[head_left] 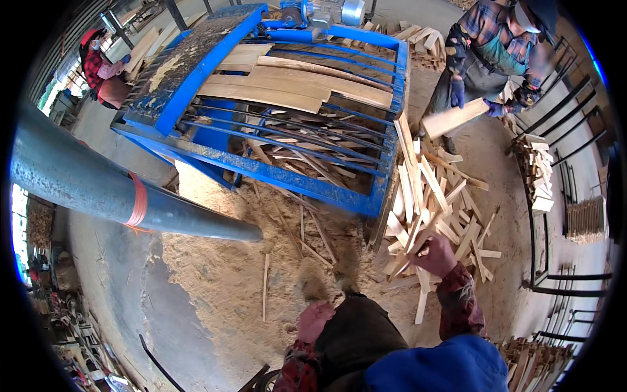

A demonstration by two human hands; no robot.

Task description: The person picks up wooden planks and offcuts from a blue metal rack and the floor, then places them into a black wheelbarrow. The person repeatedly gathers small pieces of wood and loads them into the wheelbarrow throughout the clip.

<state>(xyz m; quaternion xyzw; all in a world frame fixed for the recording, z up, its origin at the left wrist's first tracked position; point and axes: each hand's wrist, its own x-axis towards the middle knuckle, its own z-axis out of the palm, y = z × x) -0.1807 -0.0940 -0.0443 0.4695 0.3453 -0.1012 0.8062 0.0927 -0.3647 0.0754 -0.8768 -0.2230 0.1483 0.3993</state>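
My right hand [436, 255] is closed on one end of a thin wooden strip [428, 230], held over a loose pile of pale wooden offcuts [467, 225]. The strip slants across the pile, and where it ends among the other pieces is hard to make out. My left hand [315, 320] lies against my dark-trousered leg, holding nothing that I can see. Its fingers look loosely laid out, though they show small. Both forearms wear red patterned sleeves.
A blue machine [294, 179] with metal bars carries wide boards [281, 88]. A grey post [130, 186] leans in at left. At the upper right a co-worker [496, 59] holds a board [455, 118]; another person [104, 72] stands far left. Sawdust [222, 281] covers the floor.
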